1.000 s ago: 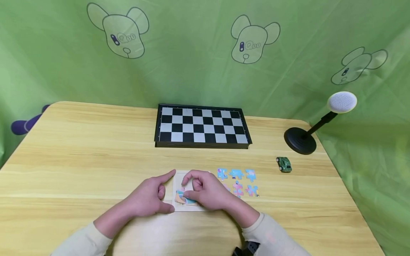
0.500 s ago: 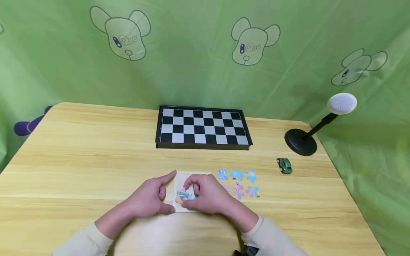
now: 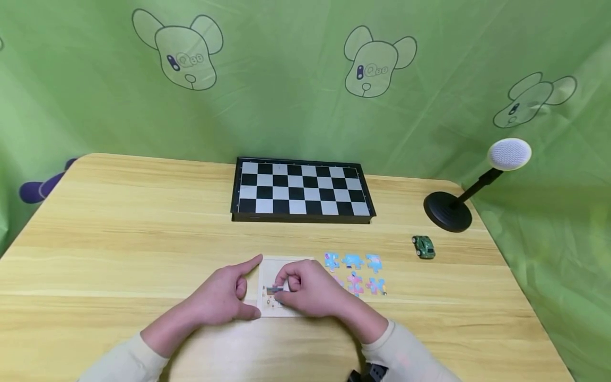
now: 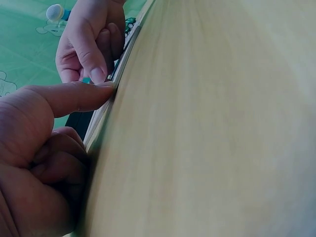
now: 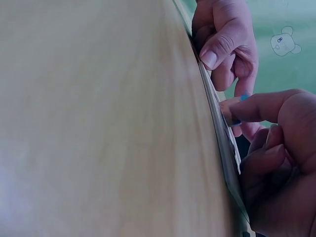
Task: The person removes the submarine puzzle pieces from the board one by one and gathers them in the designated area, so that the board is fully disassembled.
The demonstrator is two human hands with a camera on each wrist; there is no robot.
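My right hand (image 3: 311, 291) pinches a puzzle piece (image 3: 272, 291) between thumb and forefinger over a pale square puzzle board (image 3: 273, 263). The piece stands tilted, almost edge-on in the head view, and small printed marks show on the board in front of it. In the right wrist view the piece (image 5: 228, 112) appears orange and blue at the fingertips, low over the board. My left hand (image 3: 220, 295) rests at the board's left edge, its forefinger stretched to the far corner and its thumb to the near corner. The other left fingers are curled. The right hand covers the board's right part.
Several pink and blue puzzle pieces (image 3: 353, 261) lie in two rows right of the board. A folded black-and-white chessboard (image 3: 303, 188) is at the back. A small green toy car (image 3: 424, 247) and a round-headed stand (image 3: 448, 211) sit on the right.
The puzzle piece lay nearly flat on the board; my right fingers have now tipped it up, uncovering printed marks beneath. The left hand keeps its place at the board's edge.
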